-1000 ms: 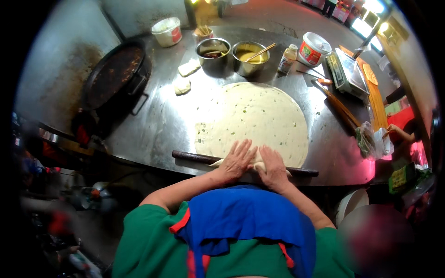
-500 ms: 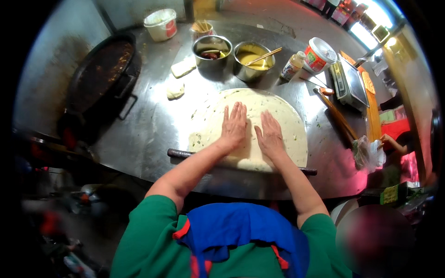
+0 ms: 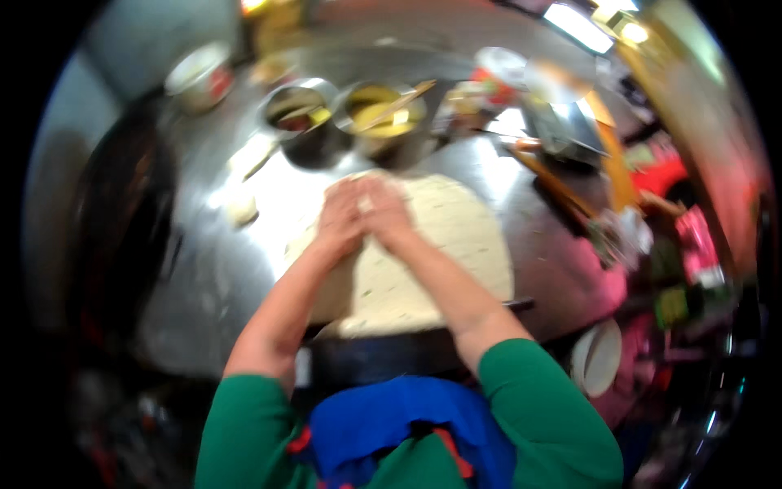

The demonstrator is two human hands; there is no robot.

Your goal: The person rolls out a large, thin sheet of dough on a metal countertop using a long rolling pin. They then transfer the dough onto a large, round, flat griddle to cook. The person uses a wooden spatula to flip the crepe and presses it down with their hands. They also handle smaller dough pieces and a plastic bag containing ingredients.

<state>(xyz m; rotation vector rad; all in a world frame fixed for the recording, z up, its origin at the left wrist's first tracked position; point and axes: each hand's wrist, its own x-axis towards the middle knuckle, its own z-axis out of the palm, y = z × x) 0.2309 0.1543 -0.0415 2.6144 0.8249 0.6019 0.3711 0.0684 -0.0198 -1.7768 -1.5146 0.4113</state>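
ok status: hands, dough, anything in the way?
Left hand and right hand side by side, pressing far edge of the flat dough sheet. Two metal bowls just beyond; not touching.

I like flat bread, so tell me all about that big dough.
The dough is a big, thin, pale sheet with small dark specks, spread flat on the shiny metal counter. Its near edge reaches the counter's front. The left hand and right hand press side by side at its far edge. The picture is blurred.
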